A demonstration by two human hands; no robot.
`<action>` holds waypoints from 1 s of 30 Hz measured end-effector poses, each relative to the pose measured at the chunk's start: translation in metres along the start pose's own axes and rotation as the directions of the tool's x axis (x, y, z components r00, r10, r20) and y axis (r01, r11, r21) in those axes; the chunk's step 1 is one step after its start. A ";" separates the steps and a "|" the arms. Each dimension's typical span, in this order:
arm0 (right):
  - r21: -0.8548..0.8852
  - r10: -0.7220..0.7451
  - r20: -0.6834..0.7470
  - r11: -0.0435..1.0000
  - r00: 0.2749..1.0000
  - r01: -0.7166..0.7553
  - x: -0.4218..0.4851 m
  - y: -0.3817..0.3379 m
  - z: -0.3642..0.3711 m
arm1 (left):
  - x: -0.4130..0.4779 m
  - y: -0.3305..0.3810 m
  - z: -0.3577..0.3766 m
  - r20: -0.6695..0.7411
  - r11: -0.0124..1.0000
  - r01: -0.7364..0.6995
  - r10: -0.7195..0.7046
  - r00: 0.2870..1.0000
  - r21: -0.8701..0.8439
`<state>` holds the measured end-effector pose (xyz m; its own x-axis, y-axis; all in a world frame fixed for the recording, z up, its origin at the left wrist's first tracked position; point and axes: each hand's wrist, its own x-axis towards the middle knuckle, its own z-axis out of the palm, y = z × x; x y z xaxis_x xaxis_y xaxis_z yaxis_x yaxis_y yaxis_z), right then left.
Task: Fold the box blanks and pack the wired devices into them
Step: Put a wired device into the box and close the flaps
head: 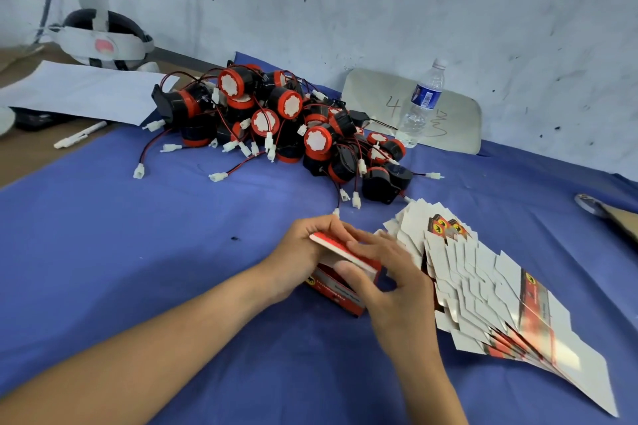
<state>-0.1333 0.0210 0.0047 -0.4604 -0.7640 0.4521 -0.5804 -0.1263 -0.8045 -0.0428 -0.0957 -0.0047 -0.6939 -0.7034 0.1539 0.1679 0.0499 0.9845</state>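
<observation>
A small red box [340, 295] stands on the blue cloth [138, 252] in the middle, with its top flap partly folded over. My left hand [303, 252] grips the box's far left side, fingers curled over the flap's edge. My right hand [383, 279] holds the box from the right, thumb against the flap's underside and fingers on top. Right of the hands lies a fanned stack of flat box blanks [500, 290], white side up. Behind is a pile of black and red wired devices [286, 121] with white connectors.
A clear water bottle [423, 103] stands at the back right before a grey board [459, 121]. A white sheet [79, 90], a white pen [81, 134] and a white headset [103, 40] lie at the back left. A brown object [607, 214] sits at the right edge.
</observation>
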 end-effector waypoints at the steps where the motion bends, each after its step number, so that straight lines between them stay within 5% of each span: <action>1: 0.060 0.046 0.013 0.997 0.999 -0.047 0.001 0.000 -0.001 | 0.000 0.000 -0.001 0.017 1.000 0.011 -0.011 1.000 0.000; 9: -0.102 0.029 0.010 0.994 1.000 -0.027 0.004 0.000 -0.002 | 0.007 0.004 -0.013 0.179 0.975 0.174 -0.149 0.973 -0.135; 14: -0.079 0.112 0.172 0.992 0.979 -0.099 0.003 0.003 -0.006 | 0.009 0.006 -0.018 0.157 0.908 0.262 -0.221 0.963 -0.327; 18: -0.195 0.032 0.150 0.981 0.988 -0.002 0.001 0.005 -0.003 | 0.009 0.008 -0.019 0.241 0.917 0.300 -0.239 0.941 -0.262; 23: -0.358 -0.203 0.001 0.914 0.979 0.190 -0.006 0.005 0.009 | 0.004 0.010 -0.029 0.349 0.979 0.206 -0.189 0.918 -0.011; 30: -0.338 -0.156 0.025 0.928 0.987 0.156 -0.004 0.007 0.007 | -0.017 0.002 -0.037 0.188 0.995 -0.045 0.027 0.982 0.090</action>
<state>-0.1301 0.0188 -0.0054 -0.3472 -0.7503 0.5626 -0.8372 -0.0223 -0.5464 -0.0048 -0.1104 -0.0086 -0.8082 -0.5561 0.1938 0.1354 0.1449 0.9801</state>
